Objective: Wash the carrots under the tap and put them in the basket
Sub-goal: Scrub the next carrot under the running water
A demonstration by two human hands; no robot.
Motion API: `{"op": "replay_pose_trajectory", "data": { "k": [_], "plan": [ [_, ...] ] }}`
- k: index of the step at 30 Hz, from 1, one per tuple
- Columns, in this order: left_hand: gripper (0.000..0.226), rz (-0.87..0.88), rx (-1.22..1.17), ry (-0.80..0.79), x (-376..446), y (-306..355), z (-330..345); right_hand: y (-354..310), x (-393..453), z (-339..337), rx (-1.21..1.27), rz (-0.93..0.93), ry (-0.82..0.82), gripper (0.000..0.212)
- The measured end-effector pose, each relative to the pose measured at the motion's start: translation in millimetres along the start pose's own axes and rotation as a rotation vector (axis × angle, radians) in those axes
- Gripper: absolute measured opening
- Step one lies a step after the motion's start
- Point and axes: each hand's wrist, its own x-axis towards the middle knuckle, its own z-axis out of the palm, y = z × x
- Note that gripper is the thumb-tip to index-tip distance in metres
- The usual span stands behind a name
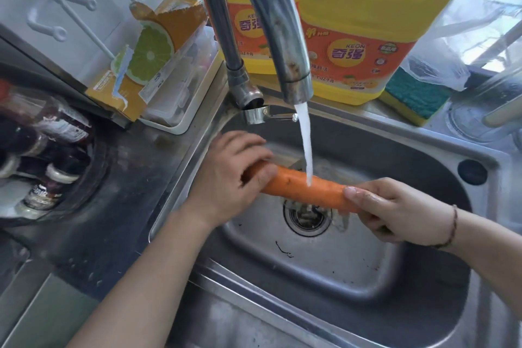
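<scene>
the basket is nowhere in my view, and both ends of the carrot [305, 188] are buried inside my hands, so i can't tell which end is the thick one or the tip. the tap [285, 45] runs out of the top of the picture, and the bottles at the far left are too blurred to read.

the carrot is bright orange, wet and glossy, with small dark specks on its skin. it lies nearly level above the drain [306, 216] of the steel sink [423, 161], its long axis running from upper left to lower right. the stream of water [305, 144] hits it about mid-length.

my left hand [231, 175] curls over the left end, and my right hand [395, 210] wraps the right end with the thumb laid along the top.
</scene>
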Motion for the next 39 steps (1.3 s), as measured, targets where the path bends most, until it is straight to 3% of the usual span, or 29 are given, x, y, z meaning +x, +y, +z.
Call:
{"op": "replay_pose_trajectory", "data": {
  "k": [2,4,8,10,13,14,16,20,24,27,30,35,39],
  "plan": [
    [0.063,0.161,0.155,-0.144,-1.1,0.2,-1.9,-2.5,0.9,-1.7,0.015,0.01,0.033,0.058],
    [0.076,0.208,0.256,-0.196,0.8,-0.7,-4.0,-5.2,1.0,-1.4,0.035,0.028,0.019,0.063],
    [0.071,0.237,0.273,-0.266,10.2,2.7,-14.0,-8.4,1.9,4.4,0.071,0.088,0.013,0.063],
    [0.069,0.111,0.204,-0.377,14.3,5.8,-22.0,-5.9,5.1,3.9,-0.171,-0.03,0.137,0.059],
    [0.061,-0.161,-0.01,-0.569,17.2,8.3,-29.7,1.4,5.7,-0.1,-0.596,-0.35,0.355,0.035],
    [0.058,-0.229,-0.088,-0.612,18.5,9.5,-30.9,1.7,5.3,-0.6,-0.712,-0.405,0.392,0.039],
    [0.053,-0.29,-0.165,-0.645,20.9,12.6,-31.0,-3.6,4.6,2.6,-0.883,-0.415,0.426,0.054],
    [0.062,-0.287,-0.188,-0.68,22.8,30.9,-20.7,-16.7,6.8,18.1,-1.12,-0.229,0.361,0.074],
    [0.06,-0.234,-0.145,-0.671,25.3,41.5,-9.7,-28.4,20.7,35.2,-1.013,-0.074,0.307,0.067],
    [0.055,-0.18,0.068,-0.561,26.1,44.3,-6.0,-41.4,29.0,39.3,-0.874,0.041,0.271,0.062],
    [0.057,-0.179,0.128,-0.499,26.4,39.0,-9.0,-44.8,34.3,34.4,-0.745,0.017,0.23,0.047],
    [0.059,-0.142,0.151,-0.532,32.7,35.3,-18.2,-39.4,37.0,29.0,-0.358,-0.024,0.132,0.025],
    [0.058,-0.106,0.178,-0.523,33.6,36.6,-15.4,-38.5,39.0,31.4,-0.31,-0.009,0.194,0.036]
  ]
}}
